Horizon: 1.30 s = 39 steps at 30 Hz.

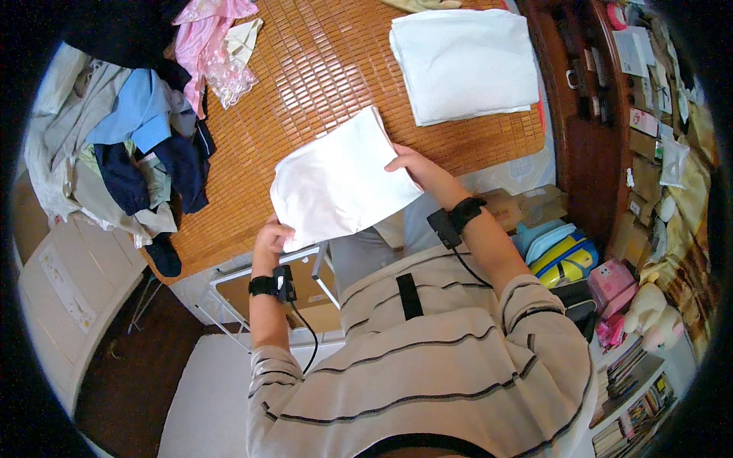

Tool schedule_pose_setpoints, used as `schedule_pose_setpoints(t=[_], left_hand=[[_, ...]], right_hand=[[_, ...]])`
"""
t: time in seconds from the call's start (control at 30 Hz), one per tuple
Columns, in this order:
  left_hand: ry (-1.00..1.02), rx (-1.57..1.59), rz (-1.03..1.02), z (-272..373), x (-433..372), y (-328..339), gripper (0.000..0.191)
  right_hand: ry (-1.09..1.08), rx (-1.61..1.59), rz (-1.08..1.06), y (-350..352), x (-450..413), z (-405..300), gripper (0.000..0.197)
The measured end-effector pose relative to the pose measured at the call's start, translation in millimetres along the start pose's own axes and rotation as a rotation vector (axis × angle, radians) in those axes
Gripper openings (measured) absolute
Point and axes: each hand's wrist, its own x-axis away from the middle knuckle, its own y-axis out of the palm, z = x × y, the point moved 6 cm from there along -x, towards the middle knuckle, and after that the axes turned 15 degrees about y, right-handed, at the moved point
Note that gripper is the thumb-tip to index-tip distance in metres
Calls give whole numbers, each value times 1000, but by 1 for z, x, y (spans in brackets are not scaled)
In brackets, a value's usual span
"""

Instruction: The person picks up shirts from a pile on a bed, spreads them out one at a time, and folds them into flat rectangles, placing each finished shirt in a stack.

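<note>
A folded white cloth [343, 177] spans the space between my hands at the near edge of the bed mat. My left hand [273, 235] grips its lower left corner, thumb on top. At the right edge, my right hand [413, 166] pinches the cloth with the thumb above and the fingers mostly hidden beneath. Farther off to the right, a stack of folded white cloth [467, 66] lies flat on the woven bamboo mat [320, 68].
A heap of loose clothes [129, 126] covers the mat's left side, beside a pink lace garment [215, 51]. A dark wooden cabinet [590, 137] stands right. Below the mat are a white metal frame [320, 269], cardboard boxes [538, 203] and a yellow-blue bag [564, 260].
</note>
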Motion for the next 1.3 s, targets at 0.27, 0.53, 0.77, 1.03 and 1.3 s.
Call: schedule_pose_setpoints(t=[0.27, 0.53, 0.77, 1.03, 1.3], left_hand=[[302, 29, -367, 59, -47, 133, 82], [437, -168, -549, 65, -132, 314, 76], [465, -229, -263, 21, -199, 320, 42], [642, -120, -159, 64, -196, 345, 42], [914, -666, 102, 76, -175, 349, 62]], right_hand=[[-462, 123, 435, -46, 161, -126, 74], [-393, 51, 623, -222, 190, -188, 73], [-471, 252, 851, -311, 165, -190, 47], [-695, 467, 985, -307, 159, -222, 30], [-632, 591, 1228, -295, 168, -213, 22]])
